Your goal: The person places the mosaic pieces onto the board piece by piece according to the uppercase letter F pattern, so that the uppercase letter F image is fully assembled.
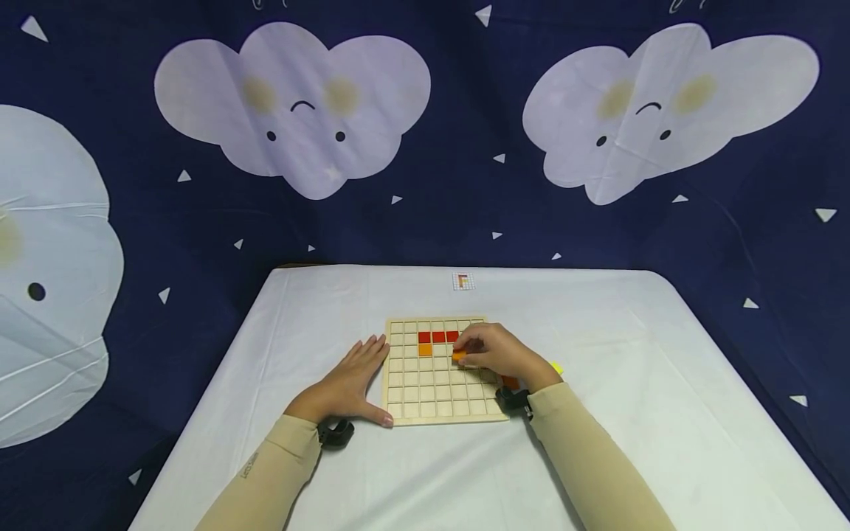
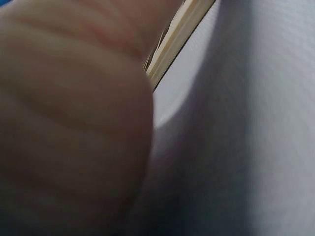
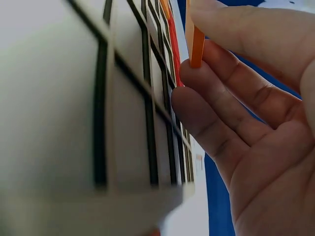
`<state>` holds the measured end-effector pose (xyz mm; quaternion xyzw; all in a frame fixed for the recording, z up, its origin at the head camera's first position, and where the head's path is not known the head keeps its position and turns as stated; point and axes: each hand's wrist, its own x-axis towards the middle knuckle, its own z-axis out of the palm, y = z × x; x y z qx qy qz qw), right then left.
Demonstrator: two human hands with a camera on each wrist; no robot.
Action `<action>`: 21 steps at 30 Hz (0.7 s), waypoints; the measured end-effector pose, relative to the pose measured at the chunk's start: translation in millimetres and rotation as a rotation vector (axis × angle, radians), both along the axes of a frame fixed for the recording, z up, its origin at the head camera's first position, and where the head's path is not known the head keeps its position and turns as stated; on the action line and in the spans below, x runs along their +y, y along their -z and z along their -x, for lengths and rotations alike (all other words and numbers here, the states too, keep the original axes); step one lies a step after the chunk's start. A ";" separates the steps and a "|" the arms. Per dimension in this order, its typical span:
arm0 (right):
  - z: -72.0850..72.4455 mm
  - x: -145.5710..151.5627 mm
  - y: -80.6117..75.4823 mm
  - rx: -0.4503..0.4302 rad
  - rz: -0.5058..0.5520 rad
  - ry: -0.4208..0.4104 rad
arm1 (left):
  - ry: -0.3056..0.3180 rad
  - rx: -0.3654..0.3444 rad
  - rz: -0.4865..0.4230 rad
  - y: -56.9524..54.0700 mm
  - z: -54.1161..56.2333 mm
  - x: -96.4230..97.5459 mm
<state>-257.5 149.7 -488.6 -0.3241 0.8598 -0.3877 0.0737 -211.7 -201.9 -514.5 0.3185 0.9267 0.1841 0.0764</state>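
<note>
A wooden grid board (image 1: 415, 394) lies on the table, its squares framed by thin raised strips. Three red tiles (image 1: 438, 337) sit side by side in one row, and an orange tile (image 1: 425, 349) fills the square below the leftmost of them. Over the board, my right hand (image 1: 494, 349) pinches another orange tile (image 3: 197, 46) between thumb and fingertips, just below the right end of the red row. My left hand (image 1: 352, 380) lies with fingers spread along the board's left edge, fingertips and thumb at its rim.
Beyond the board, a small printed pattern card (image 1: 463, 282) lies near the table's far edge. Partly behind my right wrist, an orange piece (image 1: 510, 383) and a yellow piece (image 1: 556, 367) show beside the board. A white cloth (image 1: 664, 398) covers the table; a dark-blue cloud-print curtain (image 1: 465, 221) hangs behind.
</note>
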 end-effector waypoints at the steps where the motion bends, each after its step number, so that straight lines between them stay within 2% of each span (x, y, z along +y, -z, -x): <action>1: 0.2 -2.9 -0.3 0.012 -0.009 -0.005 | -0.001 0.000 -0.002 0.2 0.0 -0.1; 7: 2.0 -20.1 -2.7 0.046 -0.040 -0.046 | 0.000 -0.001 -0.001 -0.1 0.2 -0.2; 15: 2.9 -42.4 -5.6 0.103 -0.028 -0.128 | 0.002 -0.006 0.009 -1.2 -0.2 -0.5; 21: 3.8 -52.6 -5.1 0.132 -0.076 -0.150 | 0.000 -0.006 0.011 -1.3 -0.6 -0.3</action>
